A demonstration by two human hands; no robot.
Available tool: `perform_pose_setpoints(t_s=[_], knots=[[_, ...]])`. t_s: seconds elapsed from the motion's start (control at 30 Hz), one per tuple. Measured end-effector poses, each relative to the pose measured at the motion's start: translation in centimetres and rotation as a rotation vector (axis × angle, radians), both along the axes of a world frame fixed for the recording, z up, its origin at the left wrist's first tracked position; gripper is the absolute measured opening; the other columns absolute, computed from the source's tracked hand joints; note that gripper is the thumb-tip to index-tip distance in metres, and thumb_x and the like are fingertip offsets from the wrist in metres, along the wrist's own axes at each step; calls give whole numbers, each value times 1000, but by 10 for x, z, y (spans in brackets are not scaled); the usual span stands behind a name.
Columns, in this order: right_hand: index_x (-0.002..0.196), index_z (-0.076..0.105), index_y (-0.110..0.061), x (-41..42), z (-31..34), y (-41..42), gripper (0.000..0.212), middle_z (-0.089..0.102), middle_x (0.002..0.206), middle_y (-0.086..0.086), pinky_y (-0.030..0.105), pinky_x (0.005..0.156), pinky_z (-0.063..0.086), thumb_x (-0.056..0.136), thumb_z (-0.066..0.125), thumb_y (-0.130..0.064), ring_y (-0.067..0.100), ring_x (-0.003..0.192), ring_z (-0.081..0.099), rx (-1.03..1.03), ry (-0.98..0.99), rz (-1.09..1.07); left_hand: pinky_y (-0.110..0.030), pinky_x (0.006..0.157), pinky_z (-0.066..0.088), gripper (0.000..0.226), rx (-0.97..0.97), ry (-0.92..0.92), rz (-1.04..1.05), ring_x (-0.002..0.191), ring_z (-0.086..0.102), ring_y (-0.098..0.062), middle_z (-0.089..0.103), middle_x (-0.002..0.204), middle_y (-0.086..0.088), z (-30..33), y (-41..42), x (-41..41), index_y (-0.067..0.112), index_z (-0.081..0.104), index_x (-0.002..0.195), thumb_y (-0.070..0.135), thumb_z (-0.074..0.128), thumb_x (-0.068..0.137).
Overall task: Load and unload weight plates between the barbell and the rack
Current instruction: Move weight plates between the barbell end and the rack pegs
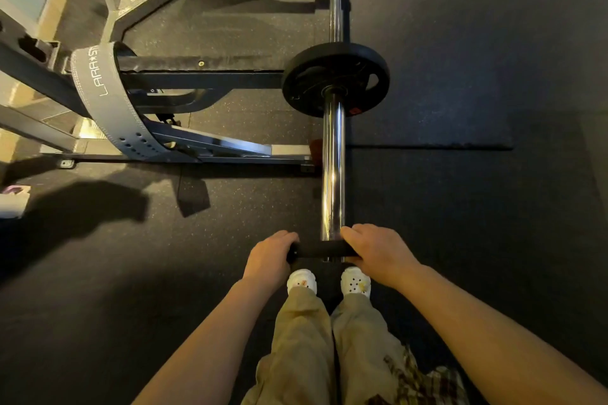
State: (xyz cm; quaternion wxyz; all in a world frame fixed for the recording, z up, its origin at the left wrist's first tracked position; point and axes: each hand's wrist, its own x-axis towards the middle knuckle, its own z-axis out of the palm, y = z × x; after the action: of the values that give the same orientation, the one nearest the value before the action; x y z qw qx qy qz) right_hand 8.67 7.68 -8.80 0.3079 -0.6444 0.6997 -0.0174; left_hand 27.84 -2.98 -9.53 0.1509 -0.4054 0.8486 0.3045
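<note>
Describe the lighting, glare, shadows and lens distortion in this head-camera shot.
Head view: dim, warm light from the left; a bright glare streak runs down the chrome barbell sleeve; a dark shadow lies on the floor at left; wide-angle bending curves the rack beams and the forearms; the black plate shows little detail; the left hand and right hand are sharp.

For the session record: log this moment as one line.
left hand and right hand: grip black weight plate at sleeve end | chrome barbell: one black round plate loaded | grey lifting belt: on rack
</note>
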Motion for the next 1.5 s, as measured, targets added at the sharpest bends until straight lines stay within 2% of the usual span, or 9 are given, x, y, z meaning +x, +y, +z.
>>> perform_pose_setpoints(t_s=[0.2,0.33,0.5,0.73,0.87,1.0,1.23,1.4,1.5], knots=[[111,51,-23,6,-4,14,24,56,102,-8,20,77,46,92,59,-34,4,86,51,-28,-8,-107,-29,90,48,24,15,-20,-68,101,55,-12,55,111,6,6,-3,-2,25,57,107,9,59,89],[97,46,-29,-7,-7,21,22,52,95,-12,13,70,39,87,66,-31,0,82,51,60,-143,-317,-32,86,49,25,-85,-70,-318,100,54,-13,56,109,6,24,-13,-20,27,56,114,18,59,90],[90,39,-37,-16,-13,25,32,51,92,-12,23,77,46,84,70,-31,0,84,53,213,-210,-488,-31,80,48,22,-93,-80,-341,93,53,-14,54,103,3,37,-11,-47,24,58,109,19,61,89],[95,49,-31,-18,-1,4,21,54,93,-11,22,71,45,86,67,-35,3,83,54,257,-75,-326,-35,87,52,19,53,-127,-40,92,57,-16,56,103,0,28,-3,-42,22,58,104,14,62,87],[101,50,-30,-14,6,-3,20,56,98,-9,28,81,50,87,64,-36,6,86,57,259,-11,-253,-26,85,49,28,141,-39,166,95,55,-10,55,106,5,22,-1,-30,25,52,105,10,65,84],[108,52,-27,-1,18,-18,21,58,100,-7,25,81,44,90,61,-31,8,88,55,184,45,-131,-22,86,42,44,148,16,118,105,51,-10,47,116,7,17,3,-35,27,50,119,9,68,82],[124,49,-16,18,23,-42,38,54,116,3,31,88,44,89,61,-18,17,105,50,157,55,-17,-30,95,45,33,170,-18,208,105,55,-10,60,112,7,8,-6,-30,30,62,114,16,68,85],[116,51,-24,5,17,-33,30,53,107,-5,23,76,39,88,62,-22,8,92,47,122,-31,-28,-28,91,46,29,69,-3,72,102,53,-8,55,112,11,10,-8,-33,32,60,113,20,65,87],[106,49,-30,-16,10,-22,24,53,100,-11,22,77,44,88,64,-31,4,89,51,134,-50,-151,-27,87,47,22,-47,62,1,98,55,-7,57,104,12,16,-8,-46,32,60,108,26,64,88]])
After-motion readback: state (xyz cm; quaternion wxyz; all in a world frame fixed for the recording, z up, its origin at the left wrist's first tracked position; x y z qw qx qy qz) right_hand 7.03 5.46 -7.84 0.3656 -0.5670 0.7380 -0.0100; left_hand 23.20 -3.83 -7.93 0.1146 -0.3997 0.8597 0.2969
